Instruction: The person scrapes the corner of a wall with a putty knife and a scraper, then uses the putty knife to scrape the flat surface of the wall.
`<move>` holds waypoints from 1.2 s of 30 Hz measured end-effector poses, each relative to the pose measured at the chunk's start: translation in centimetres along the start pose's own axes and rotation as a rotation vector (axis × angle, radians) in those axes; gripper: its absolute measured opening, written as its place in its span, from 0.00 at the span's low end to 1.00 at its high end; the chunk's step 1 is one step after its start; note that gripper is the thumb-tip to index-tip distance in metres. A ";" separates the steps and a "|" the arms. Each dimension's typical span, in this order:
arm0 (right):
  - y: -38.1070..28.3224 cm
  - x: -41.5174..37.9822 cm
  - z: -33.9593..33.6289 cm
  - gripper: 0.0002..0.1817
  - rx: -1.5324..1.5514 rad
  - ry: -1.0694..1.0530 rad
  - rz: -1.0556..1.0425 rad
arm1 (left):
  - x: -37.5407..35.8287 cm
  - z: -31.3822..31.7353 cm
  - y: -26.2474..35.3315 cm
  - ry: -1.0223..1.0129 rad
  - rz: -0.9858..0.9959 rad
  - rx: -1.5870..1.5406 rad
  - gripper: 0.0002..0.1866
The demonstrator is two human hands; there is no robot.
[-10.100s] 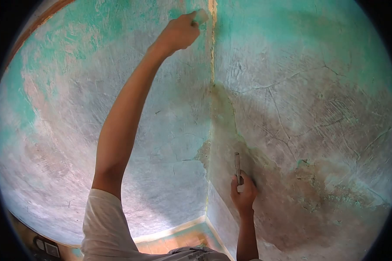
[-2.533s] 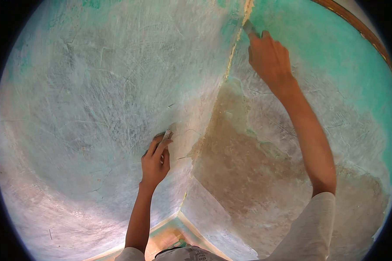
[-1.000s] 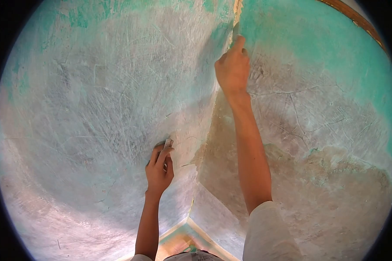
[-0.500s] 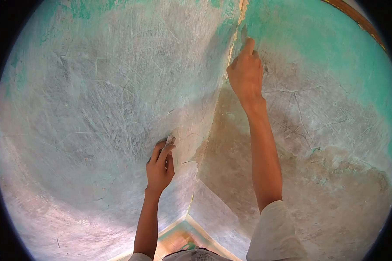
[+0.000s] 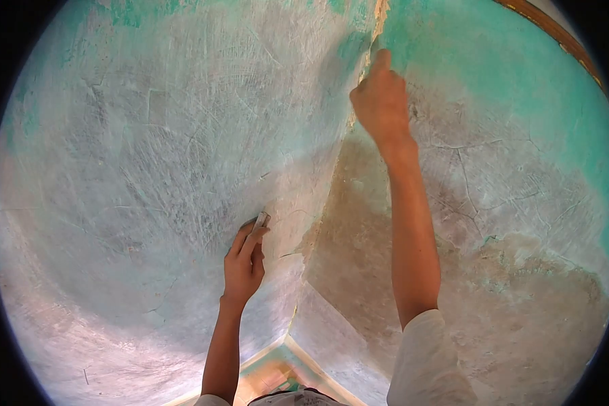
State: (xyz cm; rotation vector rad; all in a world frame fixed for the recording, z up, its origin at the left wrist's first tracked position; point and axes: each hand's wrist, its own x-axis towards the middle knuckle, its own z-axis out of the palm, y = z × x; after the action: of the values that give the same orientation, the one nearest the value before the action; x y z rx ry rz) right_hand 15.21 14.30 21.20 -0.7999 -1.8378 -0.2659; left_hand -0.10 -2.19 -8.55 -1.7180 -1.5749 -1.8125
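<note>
My right hand (image 5: 381, 101) is up at the corner where two walls meet, wrapped round a scraper with the index finger stretched along it. The thin scraper blade (image 5: 375, 43) shows only faintly beyond the fingertip, close to the corner seam (image 5: 379, 26), where pale yellowish filler shows through chipped green paint. The scraper's handle is hidden in the palm. Lower down, my left hand (image 5: 244, 265) rests against the left wall (image 5: 149, 149). Between its fingers it grips a small flat greyish piece (image 5: 262, 220), whose kind I cannot tell.
Worn green paint with scratch marks covers the left wall. The right wall (image 5: 521, 318) has green paint above, with cracked bare plaster and a brownish patch below. A brown wooden edge (image 5: 555, 30) runs at the top right. Pale skirting (image 5: 272, 353) and floor lie at the bottom.
My right hand has moved slightly up along the corner seam, and less of the scraper blade shows. My left hand has shifted a little left, still gripping the small piece.
</note>
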 end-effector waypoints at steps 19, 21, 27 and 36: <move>0.6 0.5 -1.5 0.21 -0.040 0.000 -0.006 | -0.1 -0.1 0.3 -0.005 -0.020 0.026 0.23; 1.3 0.2 -2.4 0.22 -0.035 -0.026 -0.031 | 0.1 -0.1 0.2 0.003 0.011 0.047 0.23; 1.3 -0.5 0.9 0.22 -0.083 0.067 -0.096 | 0.0 0.0 0.2 0.005 -0.019 0.037 0.21; 0.8 -0.6 0.7 0.21 -0.123 0.049 -0.068 | 0.0 0.2 0.0 0.011 -0.010 0.072 0.19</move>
State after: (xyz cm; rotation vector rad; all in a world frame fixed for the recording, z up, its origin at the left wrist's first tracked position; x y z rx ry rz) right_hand 15.31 15.07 20.22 -0.8090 -1.8185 -0.4417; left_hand 0.00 -2.04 -8.64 -1.6691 -1.6270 -1.7438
